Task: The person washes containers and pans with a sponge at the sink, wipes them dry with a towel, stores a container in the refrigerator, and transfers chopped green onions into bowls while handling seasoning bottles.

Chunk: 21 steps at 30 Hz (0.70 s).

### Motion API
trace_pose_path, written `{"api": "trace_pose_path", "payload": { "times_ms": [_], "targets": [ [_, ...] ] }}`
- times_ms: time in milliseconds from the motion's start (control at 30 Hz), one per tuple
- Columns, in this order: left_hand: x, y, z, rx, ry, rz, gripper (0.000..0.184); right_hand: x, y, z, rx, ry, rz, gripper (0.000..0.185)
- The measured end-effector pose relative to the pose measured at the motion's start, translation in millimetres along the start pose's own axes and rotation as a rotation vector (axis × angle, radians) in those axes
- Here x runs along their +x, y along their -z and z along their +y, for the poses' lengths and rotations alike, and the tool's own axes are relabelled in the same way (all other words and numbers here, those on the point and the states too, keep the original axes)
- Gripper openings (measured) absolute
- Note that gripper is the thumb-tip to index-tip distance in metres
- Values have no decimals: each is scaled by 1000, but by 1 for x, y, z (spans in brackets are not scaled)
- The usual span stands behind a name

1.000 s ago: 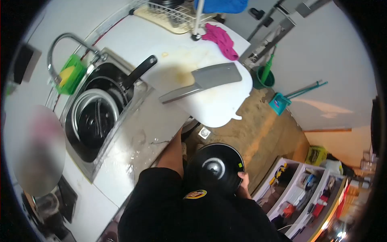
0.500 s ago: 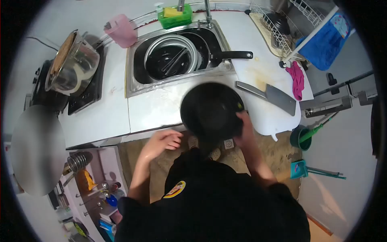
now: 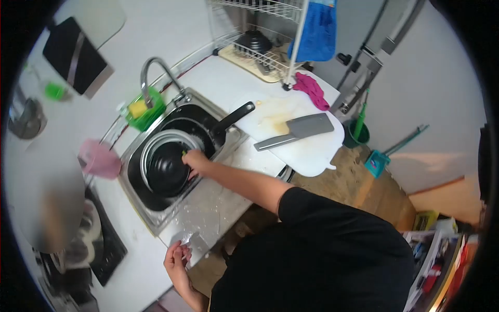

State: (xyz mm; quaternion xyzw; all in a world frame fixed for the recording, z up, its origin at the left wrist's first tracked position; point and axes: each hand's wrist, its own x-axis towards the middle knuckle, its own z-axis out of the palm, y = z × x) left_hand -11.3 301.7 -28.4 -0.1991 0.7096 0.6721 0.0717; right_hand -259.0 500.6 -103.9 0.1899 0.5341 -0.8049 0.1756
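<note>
My right hand [image 3: 195,162] reaches into the sink and grips the rim of a black bowl [image 3: 167,170]. The bowl sits inside a silver metal pot [image 3: 166,136] in the dark sink basin [image 3: 136,177]. Beside that pot lies a black frying pan whose handle [image 3: 235,118] sticks out over the sink's right edge. Near the counter's front edge, my left hand [image 3: 178,256] hovers with fingers loosely curled and apart, and I see nothing held in it. Under its fingertips the counter [image 3: 200,223] is wet and shiny.
A cleaver [image 3: 306,130] lies on a white cutting board [image 3: 312,156] to the right. Behind are a faucet [image 3: 156,67], a green caddy [image 3: 143,118] with a yellow sponge, and a wire rack [image 3: 249,39]. A pink pitcher [image 3: 101,160] and black stove [image 3: 106,244] stand left.
My right hand has carried the black bowl from over the counter's front edge into the sink. My left hand has moved over the front edge. The view has turned right.
</note>
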Motion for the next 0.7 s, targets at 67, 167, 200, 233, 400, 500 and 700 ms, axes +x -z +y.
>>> {"api": "trace_pose_path", "payload": {
  "times_ms": [67,167,200,233,400,500,700],
  "targets": [
    [22,0,8,13,-59,-50,24,33,4,26,-38,-7,-33,23],
    [48,-20,36,116,-133,-161,26,19,6,18,-311,39,-12,38],
    [54,-30,44,154,-159,-198,26,10,7,13,-366,91,-13,44],
    [60,-41,51,190,-188,-234,25,2,9,7,-422,145,-15,50],
    [74,-118,78,252,-386,-407,21,-103,104,-106,-482,761,-43,36],
    [65,-175,83,240,-368,-444,19,-147,266,-182,-612,1009,754,22],
    [32,-279,76,230,-312,-551,18,-166,525,-259,-103,948,1200,53]
  ]
}}
